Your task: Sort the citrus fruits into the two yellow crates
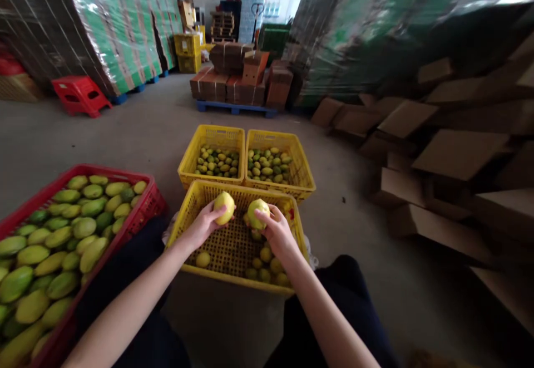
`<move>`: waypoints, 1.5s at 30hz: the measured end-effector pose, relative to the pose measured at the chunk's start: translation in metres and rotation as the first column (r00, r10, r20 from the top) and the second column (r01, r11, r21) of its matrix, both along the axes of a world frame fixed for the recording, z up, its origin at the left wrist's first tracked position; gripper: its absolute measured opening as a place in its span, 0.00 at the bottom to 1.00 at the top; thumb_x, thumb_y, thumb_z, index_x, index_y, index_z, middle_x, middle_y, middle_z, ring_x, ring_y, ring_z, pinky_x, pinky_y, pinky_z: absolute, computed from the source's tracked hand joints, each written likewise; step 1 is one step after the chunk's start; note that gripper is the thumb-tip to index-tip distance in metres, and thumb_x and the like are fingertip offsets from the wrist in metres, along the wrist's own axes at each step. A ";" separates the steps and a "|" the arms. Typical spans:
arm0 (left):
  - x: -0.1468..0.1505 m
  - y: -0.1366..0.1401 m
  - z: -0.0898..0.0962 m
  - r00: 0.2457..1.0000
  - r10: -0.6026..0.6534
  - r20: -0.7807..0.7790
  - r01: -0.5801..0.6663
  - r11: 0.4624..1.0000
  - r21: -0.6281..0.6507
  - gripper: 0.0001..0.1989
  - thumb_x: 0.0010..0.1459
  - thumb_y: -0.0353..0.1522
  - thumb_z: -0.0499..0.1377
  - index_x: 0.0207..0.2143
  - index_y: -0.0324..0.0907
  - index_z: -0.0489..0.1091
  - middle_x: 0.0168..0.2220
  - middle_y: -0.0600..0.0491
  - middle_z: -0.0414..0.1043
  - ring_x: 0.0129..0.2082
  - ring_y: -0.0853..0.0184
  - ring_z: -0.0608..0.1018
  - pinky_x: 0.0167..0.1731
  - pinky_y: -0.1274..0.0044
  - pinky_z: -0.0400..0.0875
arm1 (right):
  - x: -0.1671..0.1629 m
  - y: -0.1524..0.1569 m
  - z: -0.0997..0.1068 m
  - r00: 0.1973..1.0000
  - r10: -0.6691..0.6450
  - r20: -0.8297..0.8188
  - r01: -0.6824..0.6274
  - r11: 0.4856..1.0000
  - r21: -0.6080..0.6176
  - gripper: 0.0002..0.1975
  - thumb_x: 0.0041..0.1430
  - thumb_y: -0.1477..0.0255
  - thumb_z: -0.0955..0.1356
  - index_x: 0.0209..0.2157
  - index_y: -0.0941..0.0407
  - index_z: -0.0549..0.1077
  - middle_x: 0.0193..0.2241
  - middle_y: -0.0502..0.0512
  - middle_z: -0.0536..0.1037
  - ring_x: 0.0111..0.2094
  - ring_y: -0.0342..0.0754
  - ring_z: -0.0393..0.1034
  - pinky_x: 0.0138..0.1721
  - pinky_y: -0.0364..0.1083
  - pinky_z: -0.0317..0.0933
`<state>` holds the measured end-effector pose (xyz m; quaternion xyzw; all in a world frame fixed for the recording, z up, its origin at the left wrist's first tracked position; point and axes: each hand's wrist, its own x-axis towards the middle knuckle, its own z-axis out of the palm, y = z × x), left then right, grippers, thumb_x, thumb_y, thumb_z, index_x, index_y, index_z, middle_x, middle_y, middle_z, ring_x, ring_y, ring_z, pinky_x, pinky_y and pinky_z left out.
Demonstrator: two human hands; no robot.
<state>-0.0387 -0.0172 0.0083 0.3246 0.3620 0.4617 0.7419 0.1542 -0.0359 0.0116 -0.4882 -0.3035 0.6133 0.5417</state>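
Observation:
My left hand (205, 224) is closed around a yellow lemon (225, 207), held above the near yellow crate (192, 207). In my right hand (278, 229) is a second, greenish-yellow lemon (257, 213), gripped between thumb and fingers. The two lemons are apart, side by side over the crate. Below them, one lemon (203, 259) lies on the left of the crate's slotted floor, and several more lemons (266, 254) are gathered at its right, partly hidden by my right hand and forearm.
A red crate (155, 196) full of green-yellow lemons stands at my left. Beyond the near crate are two yellow crates (183, 162) (306, 168), partly filled with lemons. Flattened cardboard boxes (461, 153) pile up on the right. Farther off are a red stool (79, 92) and a loaded blue pallet (236, 107).

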 end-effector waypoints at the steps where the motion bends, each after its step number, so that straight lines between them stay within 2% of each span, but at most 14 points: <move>1: 0.003 -0.006 0.001 1.000 -0.007 -0.002 0.007 1.000 0.021 0.24 0.44 0.37 0.71 0.43 0.37 0.73 0.39 0.47 0.76 0.33 0.68 0.77 0.29 0.80 0.70 | 0.000 0.001 0.000 0.993 0.030 -0.111 -0.038 0.996 -0.075 0.18 0.41 0.66 0.77 0.34 0.55 0.72 0.27 0.49 0.78 0.25 0.45 0.73 0.24 0.42 0.68; 3: 0.008 -0.013 0.010 0.999 -0.044 0.030 0.041 0.996 0.085 0.26 0.43 0.38 0.72 0.44 0.37 0.72 0.39 0.46 0.76 0.33 0.67 0.77 0.29 0.79 0.70 | 0.002 0.002 0.000 0.958 0.044 -0.285 -0.099 0.979 -0.181 0.13 0.44 0.67 0.75 0.32 0.56 0.73 0.25 0.50 0.79 0.23 0.45 0.74 0.24 0.41 0.70; 6: 0.011 -0.013 0.032 0.988 -0.090 0.128 0.067 0.982 0.175 0.27 0.47 0.43 0.69 0.47 0.38 0.72 0.38 0.47 0.76 0.28 0.69 0.76 0.23 0.80 0.67 | 0.010 0.002 0.003 0.929 0.026 -0.368 -0.105 0.975 -0.196 0.09 0.52 0.65 0.72 0.31 0.56 0.74 0.24 0.52 0.80 0.21 0.43 0.74 0.22 0.40 0.70; 10: 0.012 -0.006 0.052 0.944 -0.142 0.298 0.108 0.986 0.128 0.31 0.53 0.53 0.59 0.45 0.34 0.73 0.28 0.50 0.73 0.17 0.77 0.66 0.16 0.82 0.59 | 0.018 -0.002 0.003 0.911 0.110 -0.398 -0.186 0.970 -0.157 0.20 0.58 0.55 0.65 0.33 0.59 0.76 0.20 0.55 0.78 0.15 0.41 0.67 0.12 0.38 0.58; 14: 0.018 0.001 0.055 0.916 -0.112 0.386 0.108 0.994 0.033 0.33 0.57 0.54 0.51 0.38 0.30 0.74 0.19 0.53 0.65 0.17 0.75 0.65 0.18 0.81 0.61 | 0.019 -0.005 -0.002 0.874 0.226 -0.430 -0.318 0.936 -0.154 0.28 0.56 0.49 0.63 0.30 0.62 0.75 0.13 0.54 0.71 0.11 0.39 0.57 0.08 0.36 0.43; 16: 0.023 0.003 0.052 0.935 -0.091 0.344 0.089 0.996 0.021 0.30 0.59 0.52 0.52 0.37 0.32 0.74 0.21 0.52 0.68 0.19 0.74 0.66 0.20 0.81 0.62 | 0.018 -0.004 -0.004 0.889 0.177 -0.422 -0.258 0.955 -0.144 0.26 0.54 0.48 0.65 0.29 0.60 0.75 0.15 0.54 0.73 0.11 0.38 0.56 0.09 0.37 0.45; 18: 0.026 0.006 0.046 0.969 -0.043 0.244 0.034 0.999 0.042 0.26 0.58 0.50 0.56 0.41 0.34 0.73 0.28 0.50 0.72 0.23 0.72 0.70 0.23 0.81 0.64 | 0.018 -0.001 -0.004 0.922 0.075 -0.380 -0.127 0.985 -0.114 0.21 0.51 0.51 0.69 0.29 0.57 0.74 0.21 0.53 0.77 0.15 0.39 0.61 0.12 0.38 0.53; 21: 0.029 0.007 0.039 0.996 0.038 0.078 -0.049 0.986 0.157 0.28 0.53 0.48 0.63 0.50 0.40 0.70 0.40 0.48 0.76 0.40 0.65 0.76 0.35 0.79 0.69 | 0.017 0.003 -0.001 0.961 -0.059 -0.269 0.070 0.997 0.029 0.15 0.47 0.56 0.73 0.32 0.51 0.74 0.29 0.51 0.79 0.26 0.44 0.71 0.24 0.41 0.65; 24: 0.030 0.006 0.036 0.997 0.072 -0.036 -0.058 0.948 0.312 0.31 0.48 0.46 0.68 0.53 0.45 0.69 0.48 0.49 0.74 0.52 0.60 0.72 0.46 0.76 0.68 | 0.016 0.003 0.002 0.969 -0.118 -0.217 0.145 0.983 0.112 0.17 0.43 0.55 0.73 0.33 0.48 0.74 0.33 0.50 0.80 0.30 0.47 0.73 0.34 0.47 0.69; 29: 0.030 -0.002 0.039 0.968 0.123 -0.218 0.003 0.865 0.501 0.27 0.48 0.38 0.69 0.51 0.49 0.70 0.53 0.49 0.72 0.52 0.58 0.73 0.47 0.75 0.69 | 0.010 -0.008 0.007 0.979 -0.160 -0.129 0.185 0.959 0.214 0.20 0.41 0.55 0.74 0.34 0.51 0.73 0.33 0.53 0.78 0.33 0.52 0.74 0.42 0.54 0.69; 33: 0.030 -0.006 0.038 0.943 0.148 -0.297 0.057 0.810 0.584 0.27 0.48 0.34 0.69 0.52 0.50 0.70 0.56 0.50 0.69 0.53 0.58 0.73 0.50 0.72 0.68 | 0.012 -0.015 0.006 0.959 -0.267 0.099 0.206 0.890 0.407 0.23 0.42 0.63 0.76 0.42 0.49 0.72 0.39 0.51 0.77 0.39 0.50 0.72 0.48 0.53 0.65; 36: 0.030 -0.008 0.036 0.921 0.155 -0.358 0.119 0.763 0.635 0.27 0.46 0.34 0.70 0.51 0.49 0.71 0.56 0.48 0.69 0.53 0.57 0.72 0.52 0.69 0.67 | 0.014 -0.019 0.009 0.943 -0.269 0.194 0.137 0.848 0.511 0.30 0.37 0.67 0.79 0.45 0.48 0.71 0.45 0.51 0.76 0.46 0.52 0.71 0.51 0.53 0.63; 40: 0.032 -0.009 0.034 0.908 0.184 -0.377 0.133 0.726 0.675 0.26 0.45 0.34 0.71 0.49 0.48 0.73 0.54 0.47 0.71 0.55 0.54 0.71 0.55 0.66 0.65 | 0.013 -0.023 0.017 0.922 -0.297 0.247 0.111 0.818 0.565 0.32 0.34 0.67 0.80 0.45 0.48 0.72 0.49 0.54 0.74 0.52 0.56 0.68 0.54 0.56 0.62; 45: 0.032 -0.009 0.039 0.909 0.232 -0.347 0.089 0.705 0.703 0.25 0.42 0.33 0.72 0.46 0.49 0.75 0.50 0.48 0.73 0.55 0.54 0.70 0.59 0.63 0.59 | 0.008 -0.026 0.023 0.937 -0.266 0.227 0.086 0.804 0.588 0.27 0.40 0.69 0.78 0.44 0.48 0.71 0.44 0.52 0.76 0.47 0.53 0.71 0.52 0.55 0.64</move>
